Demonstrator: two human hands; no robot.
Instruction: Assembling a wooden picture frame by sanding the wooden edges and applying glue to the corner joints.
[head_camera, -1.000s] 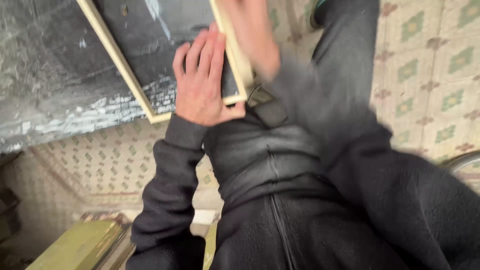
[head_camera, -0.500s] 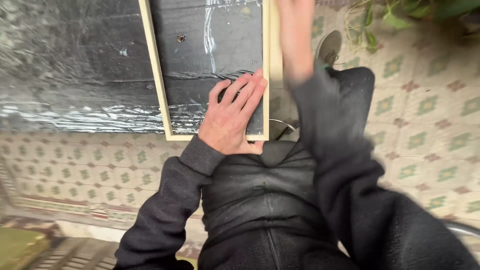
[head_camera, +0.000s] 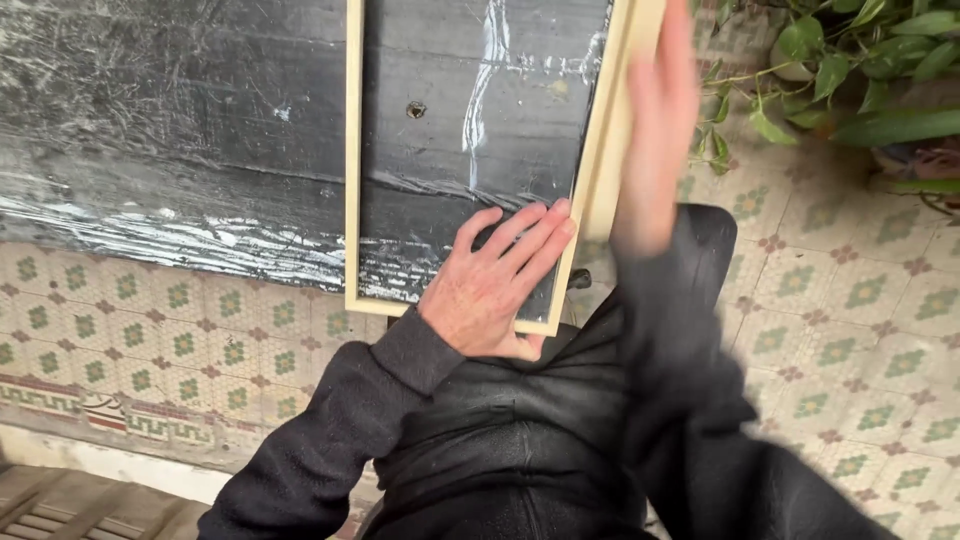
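wooden frame (head_camera: 352, 150) propped against dark board (head_camera: 180, 120), near corner at lap. left hand (head_camera: 490, 285) flat, fingers spread on panel. right hand (head_camera: 655, 120) blurred, open beside frame's right rail; nothing gripped.

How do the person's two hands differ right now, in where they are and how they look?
The left hand lies flat on the glazed panel at the lower right corner of the pale wooden frame, fingers spread; the right hand is raised, edge-on beside the frame's right rail. The left hand is sharp; the right hand is blurred. Both are bare, open, grip nothing, and come out of dark sleeves.
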